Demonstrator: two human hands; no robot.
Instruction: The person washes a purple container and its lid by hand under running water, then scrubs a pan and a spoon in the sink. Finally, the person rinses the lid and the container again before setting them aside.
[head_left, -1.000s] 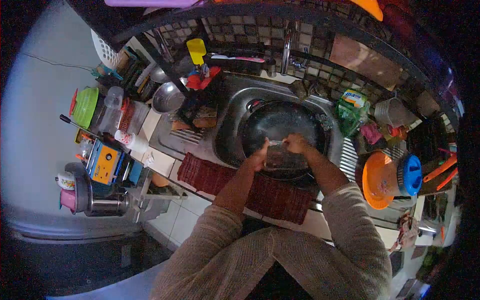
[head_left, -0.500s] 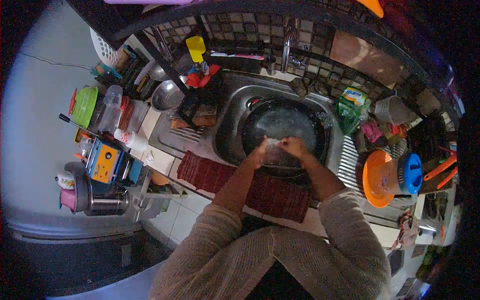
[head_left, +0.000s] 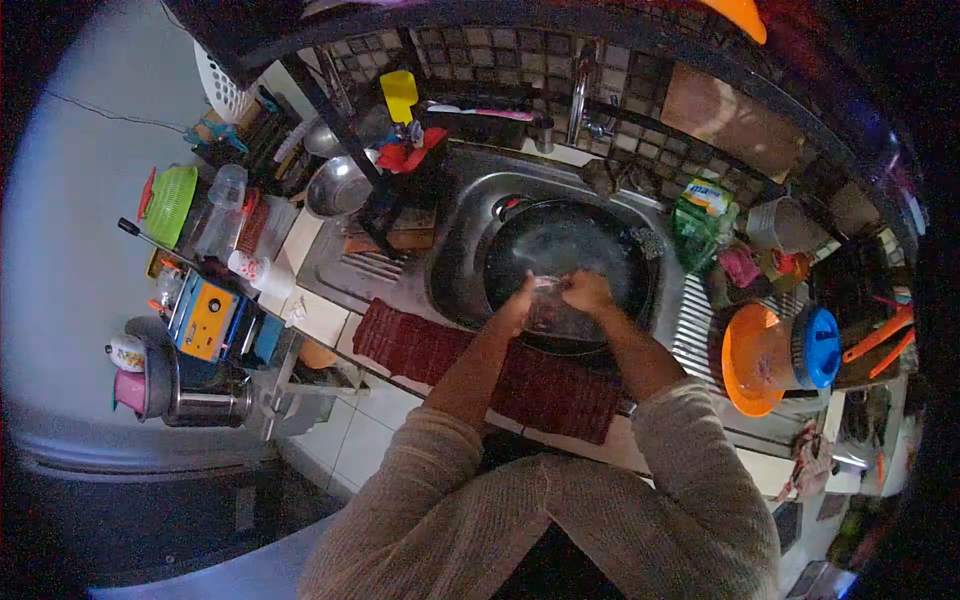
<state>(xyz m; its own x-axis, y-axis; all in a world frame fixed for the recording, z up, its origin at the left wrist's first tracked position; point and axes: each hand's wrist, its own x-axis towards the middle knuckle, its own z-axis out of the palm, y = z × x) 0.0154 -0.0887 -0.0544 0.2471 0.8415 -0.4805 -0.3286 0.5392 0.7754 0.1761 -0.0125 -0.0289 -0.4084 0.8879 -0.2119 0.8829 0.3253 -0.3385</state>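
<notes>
Both my hands are over a large round dark pan (head_left: 560,235) that sits in the steel sink (head_left: 452,215). A small pale, shiny piece (head_left: 546,283) is stretched between my fingers; its kind is too blurred to tell. My left hand (head_left: 518,308) grips its left end, thumb upward. At the other end, my right hand (head_left: 588,292) is closed with fingers bent in a pinch. The pan looks filled with cloudy water, and a dim reddish patch shows below the hands.
A tap (head_left: 580,95) rises behind the sink. Dark red cloth (head_left: 410,345) covers the counter's front edge. To the right stand a green packet (head_left: 697,225), an orange plate (head_left: 748,360) and a blue-lidded container (head_left: 822,347). A metal bowl (head_left: 338,187) is at left.
The view has shifted slightly. My hands stay over the pan, and the pale piece between them looks slightly turned, with a reddish tint showing.
</notes>
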